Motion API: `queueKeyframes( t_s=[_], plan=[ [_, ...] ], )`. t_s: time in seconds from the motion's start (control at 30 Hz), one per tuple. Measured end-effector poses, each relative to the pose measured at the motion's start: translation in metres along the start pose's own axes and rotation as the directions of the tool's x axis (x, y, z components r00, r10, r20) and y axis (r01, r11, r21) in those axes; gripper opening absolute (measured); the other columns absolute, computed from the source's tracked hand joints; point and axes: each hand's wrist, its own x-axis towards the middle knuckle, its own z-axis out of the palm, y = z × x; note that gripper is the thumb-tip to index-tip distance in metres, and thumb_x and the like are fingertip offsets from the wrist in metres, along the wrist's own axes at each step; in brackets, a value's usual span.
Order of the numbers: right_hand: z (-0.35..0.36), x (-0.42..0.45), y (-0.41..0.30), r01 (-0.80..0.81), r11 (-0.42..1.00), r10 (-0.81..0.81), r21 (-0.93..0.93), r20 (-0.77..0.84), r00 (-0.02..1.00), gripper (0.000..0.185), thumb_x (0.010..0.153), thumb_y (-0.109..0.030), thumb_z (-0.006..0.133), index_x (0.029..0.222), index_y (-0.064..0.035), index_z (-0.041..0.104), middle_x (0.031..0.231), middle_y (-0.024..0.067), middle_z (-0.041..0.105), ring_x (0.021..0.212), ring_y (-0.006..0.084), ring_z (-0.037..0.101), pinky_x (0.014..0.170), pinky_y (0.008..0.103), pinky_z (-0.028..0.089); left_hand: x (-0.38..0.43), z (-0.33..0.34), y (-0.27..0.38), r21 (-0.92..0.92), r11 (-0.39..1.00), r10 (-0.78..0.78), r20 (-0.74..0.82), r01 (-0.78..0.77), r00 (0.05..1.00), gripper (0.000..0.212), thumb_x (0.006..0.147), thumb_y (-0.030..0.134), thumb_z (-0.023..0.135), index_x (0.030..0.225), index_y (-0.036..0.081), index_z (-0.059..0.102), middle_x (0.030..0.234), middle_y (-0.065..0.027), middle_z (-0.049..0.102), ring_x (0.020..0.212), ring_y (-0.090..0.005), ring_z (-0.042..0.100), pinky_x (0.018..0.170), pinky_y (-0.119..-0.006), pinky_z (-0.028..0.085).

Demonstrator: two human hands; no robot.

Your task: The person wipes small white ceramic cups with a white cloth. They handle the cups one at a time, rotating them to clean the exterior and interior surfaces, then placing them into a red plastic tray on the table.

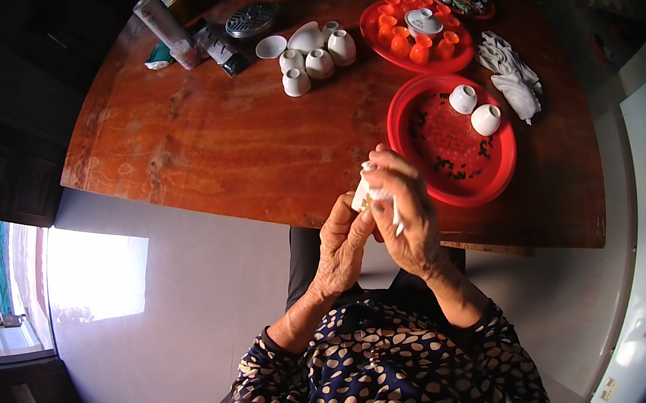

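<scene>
Between my hands, just above the near edge of the wooden table (183,159), is a small white cup (361,197) with a gold-coloured mark on its side. My left hand (340,239) grips the cup from the left, thumb along its lower side. Over the cup's far side bends my right hand (406,209), holding a white tissue or cloth (383,195) against it. My fingers hide much of both. Close by on the right, a red plastic basin (444,146) contains two upside-down white cups (474,108) and scattered dark leaf-like bits.
Several white cups (318,62) stand upside down farther back, beside a white saucer (271,47). A red tray (383,53) bears orange cups and a lidded white bowl (423,22). A crumpled white cloth (512,79) lies right of the basin. A cardboard tube (165,26) leans at the back left.
</scene>
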Motion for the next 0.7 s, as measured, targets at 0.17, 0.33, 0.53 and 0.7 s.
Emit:
queueKeyframes(
  t_s=[0.17,0.33,0.53,0.7],
  plan=[
    [-0.003,-0.009,0.001,0.261,0.946,-0.244,-0.192,0.105,0.964,0.024,0.089,-0.004,0.053,0.113,-0.0028,0.055,0.120,0.0149,0.053,0.115,0.0350,0.050,0.095,0.0419,0.043,0.000,0.003,0.004,-0.056,0.998,-0.041,-0.033,0.040,0.999,0.023,0.096,0.018,0.051,0.115,0.004,0.049,0.108,-0.0007,0.053,0.101,-0.0086,0.048,0.091,-0.026,0.038],
    [-0.003,-0.001,0.002,0.018,0.998,-0.021,0.061,0.052,0.998,0.024,0.086,-0.001,0.054,0.110,-0.0021,0.055,0.116,0.0157,0.055,0.110,0.0322,0.053,0.094,0.0400,0.043,0.004,0.003,0.007,-0.007,1.000,-0.028,-0.041,0.027,0.999,0.022,0.095,0.021,0.052,0.109,0.004,0.051,0.093,-0.0023,0.054,0.080,-0.0091,0.050,0.073,-0.024,0.042],
    [-0.012,0.006,0.000,-0.617,0.436,0.616,0.655,0.283,0.735,0.034,0.098,-0.026,0.040,0.115,0.0012,0.052,0.115,0.0135,0.055,0.102,0.0175,0.054,0.087,0.0307,0.045,0.000,-0.003,0.001,-0.092,0.995,-0.023,0.037,0.027,0.999,0.034,0.094,0.024,0.054,0.118,0.002,0.046,0.099,-0.0062,0.057,0.082,-0.0140,0.054,0.067,-0.027,0.045],
    [0.004,-0.011,0.008,-0.402,0.573,0.509,0.715,0.074,0.857,0.044,0.097,-0.028,0.040,0.127,0.0041,0.044,0.127,0.0156,0.048,0.113,0.0207,0.049,0.095,0.0307,0.039,0.006,0.003,0.001,-0.354,0.931,-0.106,-0.028,0.089,0.994,0.047,0.095,0.029,0.051,0.131,0.001,0.039,0.106,-0.0104,0.058,0.082,-0.0169,0.056,0.061,-0.028,0.046]
  ],
)
